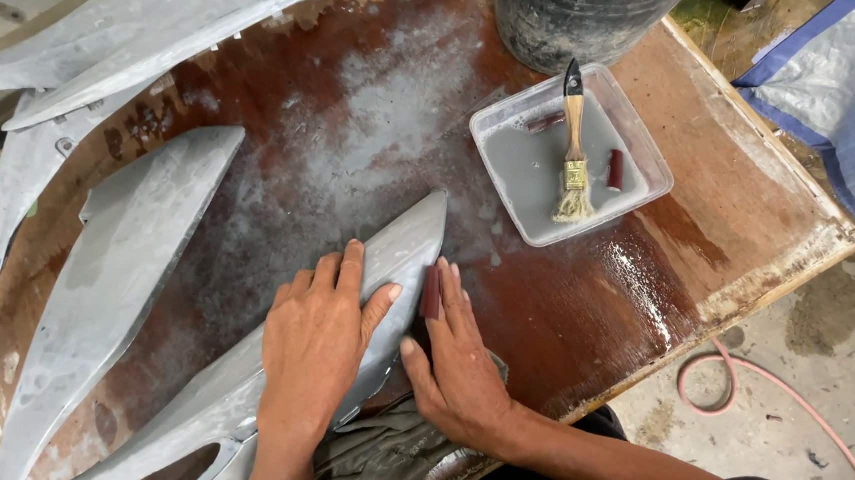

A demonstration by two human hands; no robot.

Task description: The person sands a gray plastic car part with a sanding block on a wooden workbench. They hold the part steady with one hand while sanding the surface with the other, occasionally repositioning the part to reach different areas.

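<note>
A long grey primed body panel [410, 237] lies pointed end up in the middle of a wet brown wooden table [711, 200]. My left hand [315, 347] lies flat on top of the panel, fingers spread. My right hand [454, 362] presses a small dark red piece of sandpaper [431, 292] against the panel's right edge. A grey rag [378, 452] lies under the panel near the table's front edge.
A clear plastic tray [654, 151] of grey water holds a paintbrush [574, 150] and two dark red sandpaper pieces. A black tyre [574, 15] stands behind it. More grey panels [126, 249] lie at the left. A pink hose [788, 396] lies on the concrete floor.
</note>
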